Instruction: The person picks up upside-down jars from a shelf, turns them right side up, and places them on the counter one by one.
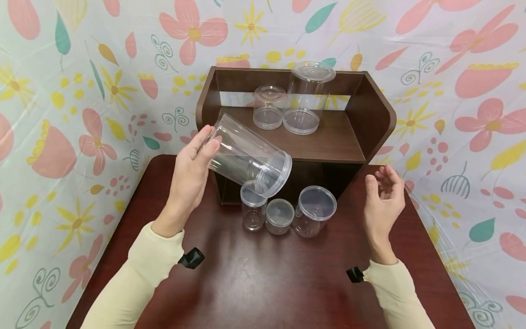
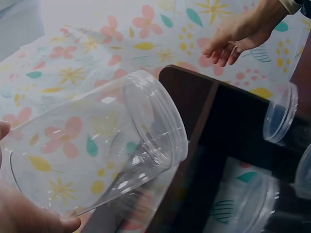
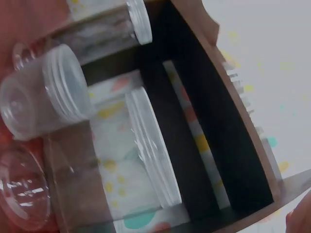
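Note:
My left hand [image 1: 191,169] grips a large clear plastic jar [image 1: 248,153] near its base, thumb on one side and fingers on the other. The jar is in the air, tilted, its pale lid pointing down to the right; in the left wrist view the same jar [image 2: 92,141] looks empty. To the right, my right hand [image 1: 384,196] is raised with loosely bent fingers and holds nothing. Below the gripped jar stand a narrow jar [image 1: 253,212], a short jar [image 1: 280,217] and a wider jar [image 1: 315,205], all lidded.
A dark brown two-level shelf [image 1: 324,144] stands at the back of the reddish-brown table [image 1: 263,283]. On its upper level are a small lidded jar [image 1: 268,112] and a tall lidded jar [image 1: 306,98]. Flower-patterned cloth [image 1: 102,91] hangs behind and at both sides.

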A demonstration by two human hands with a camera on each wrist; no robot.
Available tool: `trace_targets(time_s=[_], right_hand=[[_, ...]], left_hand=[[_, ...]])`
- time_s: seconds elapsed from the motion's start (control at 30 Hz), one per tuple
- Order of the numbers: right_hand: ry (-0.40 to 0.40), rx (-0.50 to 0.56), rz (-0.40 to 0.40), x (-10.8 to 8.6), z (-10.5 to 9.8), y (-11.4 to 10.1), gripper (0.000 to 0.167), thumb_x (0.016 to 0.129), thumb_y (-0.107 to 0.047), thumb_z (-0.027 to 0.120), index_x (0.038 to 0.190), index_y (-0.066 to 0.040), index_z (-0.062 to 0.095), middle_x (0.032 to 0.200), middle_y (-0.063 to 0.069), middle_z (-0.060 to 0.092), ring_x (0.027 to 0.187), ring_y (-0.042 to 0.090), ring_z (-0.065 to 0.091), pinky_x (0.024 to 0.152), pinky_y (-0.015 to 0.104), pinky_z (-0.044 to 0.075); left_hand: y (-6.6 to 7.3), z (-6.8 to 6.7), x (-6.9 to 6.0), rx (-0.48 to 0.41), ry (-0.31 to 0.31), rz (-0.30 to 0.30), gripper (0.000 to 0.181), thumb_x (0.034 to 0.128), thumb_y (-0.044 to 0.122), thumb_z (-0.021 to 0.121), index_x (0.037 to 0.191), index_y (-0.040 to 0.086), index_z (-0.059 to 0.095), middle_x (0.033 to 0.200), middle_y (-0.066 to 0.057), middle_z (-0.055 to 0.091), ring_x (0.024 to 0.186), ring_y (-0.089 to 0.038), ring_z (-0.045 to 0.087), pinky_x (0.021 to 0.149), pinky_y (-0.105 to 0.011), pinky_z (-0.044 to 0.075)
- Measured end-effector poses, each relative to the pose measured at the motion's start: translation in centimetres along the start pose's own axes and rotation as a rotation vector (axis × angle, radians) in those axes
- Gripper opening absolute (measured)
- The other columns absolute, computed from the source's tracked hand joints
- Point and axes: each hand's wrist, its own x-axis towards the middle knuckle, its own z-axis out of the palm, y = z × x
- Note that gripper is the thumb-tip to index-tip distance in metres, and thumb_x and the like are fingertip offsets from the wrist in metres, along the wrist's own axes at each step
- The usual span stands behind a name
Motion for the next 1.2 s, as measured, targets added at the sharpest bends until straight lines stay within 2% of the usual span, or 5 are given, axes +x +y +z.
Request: trace_targets(time_s=[0.27,0.47,0.73,0.97,1.2], right_hand=[[-0.238,0.127,-0.033,-2.8,-0.3,-0.4,0.045,0.087,0.018,0.067,0.131,0.015,0.057,0.122,0.022,0.062,0.111,0.027,0.061,0.095,0.026,0.049],[-0.402,0.175,-0.087,-3.7,0.0,-0.8,0.05,0.084,0.024,0.066,0.132,0.022,0.051,0.126,0.028,0.058,0.113,0.029,0.059,0.098,0.032,0.047],[-0.571,0.219,-0.135,-4.3,0.3,-0.7,0.068,0.088,-0.005,0.083,0.137,0.023,0.045,0.131,0.032,0.055,0.122,0.035,0.053,0.099,0.035,0.045],[-0.693,0.272,-0.144,-5.4,1.1,-0.7,0.085,0.09,-0.026,0.084,0.144,0.021,0.039,0.138,0.031,0.053,0.13,0.037,0.05,0.104,0.037,0.043],[-0.828,0.218,-0.153,-6.7,1.7,-0.8,0.103,0.091,-0.05,0.077,0.156,0.012,0.027,0.152,0.032,0.041,0.141,0.036,0.042,0.109,0.038,0.039]], left_hand=[[-2.2,0.5,-1.4,-0.045,0.024,-0.021,0.076,0.0953,0.017,0.058,0.158,-0.011,0.024,0.163,-0.02,0.032,0.146,-0.035,0.04,0.122,-0.033,0.026],[-3.9,1.0,-2.0,-0.063,0.033,-0.046,0.074,0.0961,0.016,0.056,0.157,-0.012,0.025,0.164,-0.022,0.029,0.146,-0.037,0.039,0.121,-0.034,0.029],[-6.2,1.8,-2.5,-0.043,0.032,-0.06,0.074,0.0971,0.019,0.055,0.157,-0.012,0.026,0.164,-0.024,0.028,0.146,-0.038,0.039,0.12,-0.035,0.031],[-7.5,2.3,-2.9,-0.054,0.018,-0.051,0.074,0.0973,0.021,0.055,0.157,-0.012,0.026,0.164,-0.024,0.029,0.145,-0.041,0.038,0.121,-0.039,0.029],[-8.2,2.8,-3.2,-0.063,0.035,-0.079,0.072,0.099,0.02,0.053,0.157,-0.012,0.026,0.163,-0.024,0.031,0.144,-0.041,0.04,0.121,-0.04,0.03]])
